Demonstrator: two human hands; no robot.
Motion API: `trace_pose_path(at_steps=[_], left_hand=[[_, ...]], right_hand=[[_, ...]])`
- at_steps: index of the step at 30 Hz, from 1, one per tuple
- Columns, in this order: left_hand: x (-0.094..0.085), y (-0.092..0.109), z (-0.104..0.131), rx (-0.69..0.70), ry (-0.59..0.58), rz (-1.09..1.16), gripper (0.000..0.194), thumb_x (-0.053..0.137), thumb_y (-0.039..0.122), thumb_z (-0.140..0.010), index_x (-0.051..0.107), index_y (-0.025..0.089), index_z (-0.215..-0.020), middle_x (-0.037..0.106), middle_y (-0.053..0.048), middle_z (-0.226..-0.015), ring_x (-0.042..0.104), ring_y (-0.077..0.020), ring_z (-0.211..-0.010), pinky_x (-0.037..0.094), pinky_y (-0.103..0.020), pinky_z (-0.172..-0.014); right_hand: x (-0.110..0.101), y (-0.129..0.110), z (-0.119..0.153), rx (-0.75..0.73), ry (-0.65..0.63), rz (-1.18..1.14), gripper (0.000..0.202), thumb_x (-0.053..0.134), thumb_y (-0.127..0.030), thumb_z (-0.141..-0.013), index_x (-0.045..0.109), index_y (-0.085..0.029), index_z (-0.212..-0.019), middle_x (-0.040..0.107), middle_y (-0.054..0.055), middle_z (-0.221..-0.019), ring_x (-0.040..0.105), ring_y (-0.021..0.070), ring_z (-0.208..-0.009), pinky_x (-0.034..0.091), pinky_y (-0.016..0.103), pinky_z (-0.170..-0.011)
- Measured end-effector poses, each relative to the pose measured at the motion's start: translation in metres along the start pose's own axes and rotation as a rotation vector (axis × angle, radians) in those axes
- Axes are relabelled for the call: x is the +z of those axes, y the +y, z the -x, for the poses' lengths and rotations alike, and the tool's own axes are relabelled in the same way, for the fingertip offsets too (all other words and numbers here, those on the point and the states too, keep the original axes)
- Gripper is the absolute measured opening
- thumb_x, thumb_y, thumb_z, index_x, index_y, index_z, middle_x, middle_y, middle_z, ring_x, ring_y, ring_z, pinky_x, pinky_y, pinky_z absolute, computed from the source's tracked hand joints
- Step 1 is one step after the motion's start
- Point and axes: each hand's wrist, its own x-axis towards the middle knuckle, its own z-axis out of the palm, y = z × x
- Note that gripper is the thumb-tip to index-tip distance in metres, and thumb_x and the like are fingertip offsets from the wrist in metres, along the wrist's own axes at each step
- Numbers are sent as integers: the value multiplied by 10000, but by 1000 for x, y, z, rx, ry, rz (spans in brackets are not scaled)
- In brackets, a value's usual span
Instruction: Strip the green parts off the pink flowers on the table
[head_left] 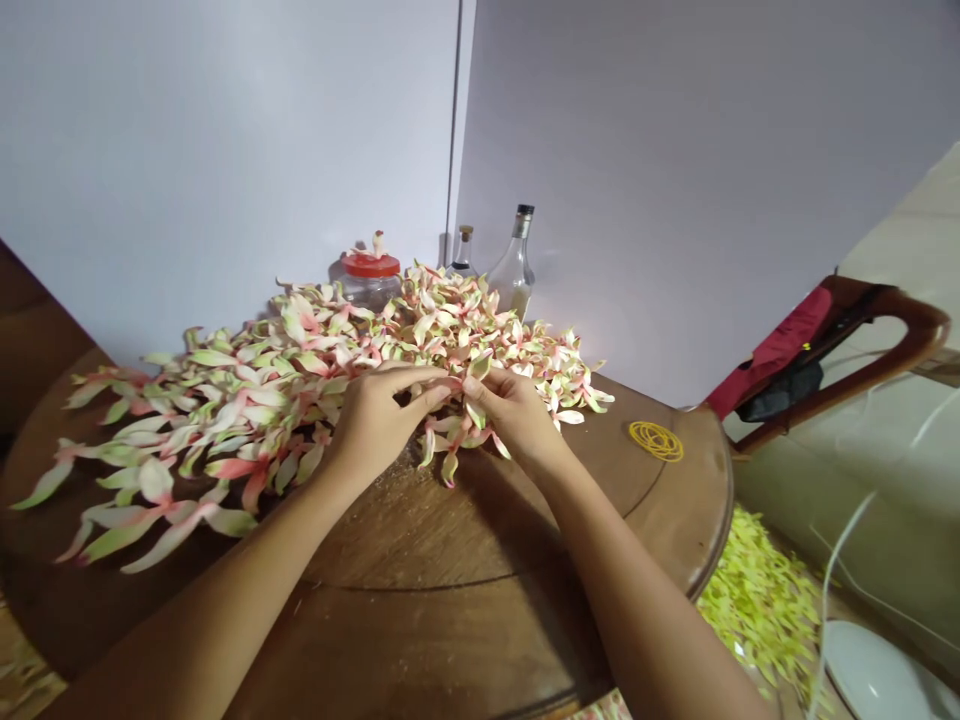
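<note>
Being pinched at thumb and fingertips by both the left hand [382, 400] and the right hand [523, 408], a pink-and-green flower [480, 362] is held at the near side of the heap of flowers [322, 355], a light grip that seems suited to thin petals; its hold beneath the fingers cannot be made out. The heap is spread over the far and left parts of the table [405, 540], so room for the forearms is left nearer. Yellow rings [656, 441] are laid at the right, perhaps to be kept unmixed with petals.
</note>
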Motion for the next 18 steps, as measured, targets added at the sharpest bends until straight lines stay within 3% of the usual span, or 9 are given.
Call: trace_pose_path(at_steps=[6, 10, 12, 14, 16, 18], left_hand=[[2, -3, -1, -215, 55, 287, 240, 738, 352, -856, 766, 196, -1037, 779, -80, -1074, 736, -225, -999, 591, -367, -927], [-1, -11, -3, -245, 161, 359, 264, 748, 372, -851, 760, 177, -1029, 778, -98, -1070, 741, -224, -999, 595, -364, -943], [-3, -13, -4, -239, 183, 353, 246, 750, 366, -847, 762, 172, -999, 781, -100, -1055, 744, -225, -992, 601, -358, -934], [-3, -12, -3, -226, 171, 329, 221, 741, 353, -852, 764, 172, -978, 785, -96, -1035, 748, -224, -974, 610, -355, -918], [-2, -9, -2, -207, 157, 288, 205, 729, 344, -862, 766, 173, -968, 789, -87, -1006, 753, -215, -939, 616, -353, -901], [0, -5, -1, -188, 145, 251, 196, 712, 336, -875, 765, 172, -968, 791, -81, -992, 754, -208, -921, 618, -350, -893]], right_hand=[[-3, 6, -2, 56, -24, -37, 411, 612, -631, -891, 616, -221, -915, 581, -43, -564, 582, 117, -473, 370, 212, -437], [-6, 3, -2, -16, 74, 303, 487, 562, -640, -915, 557, -200, -706, 571, -25, -558, 494, 105, -469, 378, 246, -488], [-7, -1, -1, -113, 141, 570, 474, 549, -617, -932, 615, -192, -732, 633, 10, -641, 563, 141, -585, 415, 273, -577], [-7, -5, -1, -204, 208, 701, 430, 536, -590, -952, 701, -197, -892, 724, 50, -834, 647, 193, -771, 457, 312, -704], [-6, -9, 0, -247, 238, 669, 409, 522, -566, -971, 722, -223, -1070, 751, 65, -1046, 676, 225, -940, 478, 348, -816], [-5, -12, 1, -252, 202, 594, 397, 520, -545, -980, 732, -235, -1108, 747, 61, -1132, 681, 231, -1005, 491, 369, -869]])
